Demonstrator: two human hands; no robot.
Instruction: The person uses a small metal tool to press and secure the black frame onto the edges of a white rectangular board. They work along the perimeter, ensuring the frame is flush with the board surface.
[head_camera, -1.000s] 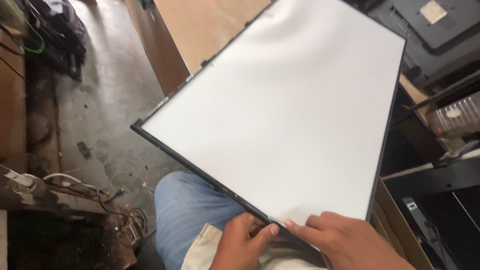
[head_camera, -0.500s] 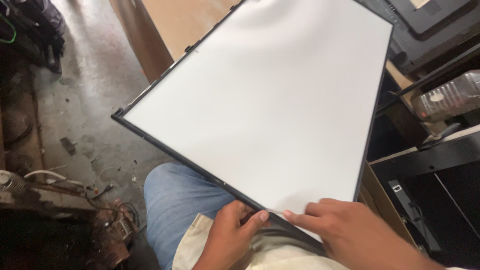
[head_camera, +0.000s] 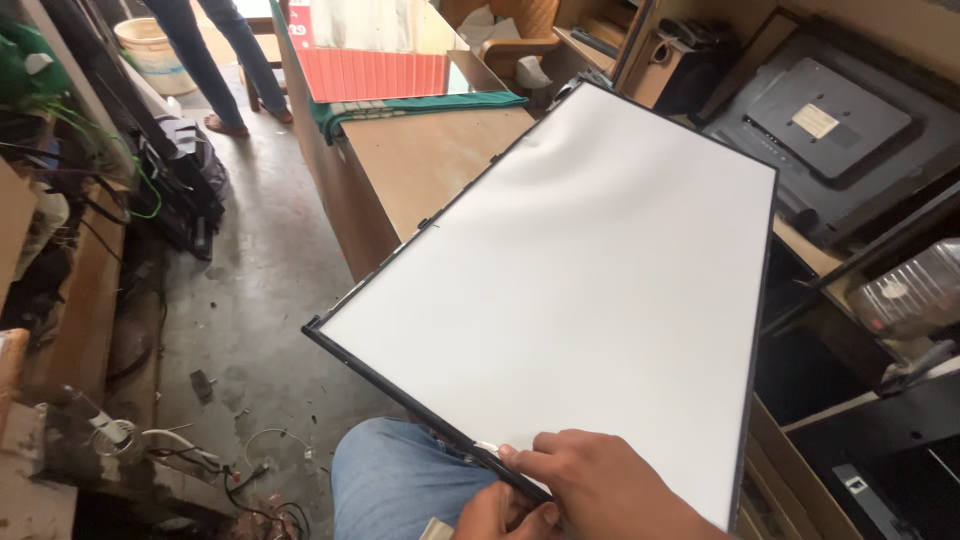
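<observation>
A large white flat panel in a thin black frame lies tilted, its far end on a wooden table and its near edge over my knee in blue jeans. My right hand rests on the panel's near edge, fingertips pinching the black frame beside a small white tab. Just below it, my left hand is partly out of view and grips the same edge from underneath.
A red ribbed sheet and a green cloth lie at the table's far end. Black screen back covers and a plastic bottle crowd the right. Another person's legs stand far left by a bucket. Cables litter the floor.
The view has tipped up, so the table's far end and the standing person's legs now show. My right hand has slid left along the near edge, over the left hand.
</observation>
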